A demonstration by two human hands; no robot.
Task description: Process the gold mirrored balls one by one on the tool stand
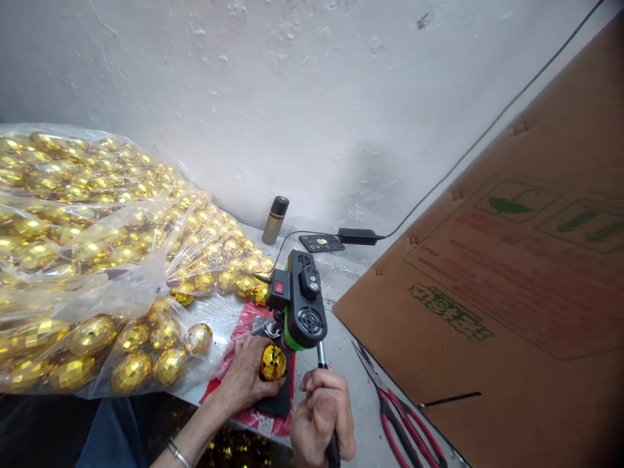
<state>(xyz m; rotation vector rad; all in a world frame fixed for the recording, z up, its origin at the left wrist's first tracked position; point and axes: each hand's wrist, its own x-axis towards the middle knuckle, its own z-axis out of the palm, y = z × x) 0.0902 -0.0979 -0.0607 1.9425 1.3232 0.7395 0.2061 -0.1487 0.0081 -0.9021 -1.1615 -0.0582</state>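
Note:
My left hand point(248, 370) is wrapped round a shiny gold faceted ball point(272, 362), keeping it at the black base of a small machine point(305, 299). The machine has a black top with round vents, a red switch and a green band. My right hand point(324, 413) is closed round the black handle point(333, 448) of a lever whose metal rod runs up to the machine's right side. A red sheet point(280, 426) lies beneath the base. More gold balls point(131, 372) fill a clear plastic bag just left of my left hand.
A large cardboard box point(487, 260) leans at the right. Red-handled scissors point(407, 422) lie beside it. Behind the machine are a dark-capped bottle point(275, 221), a phone-like black item point(322, 243) and a power adapter point(359, 236) with a cable.

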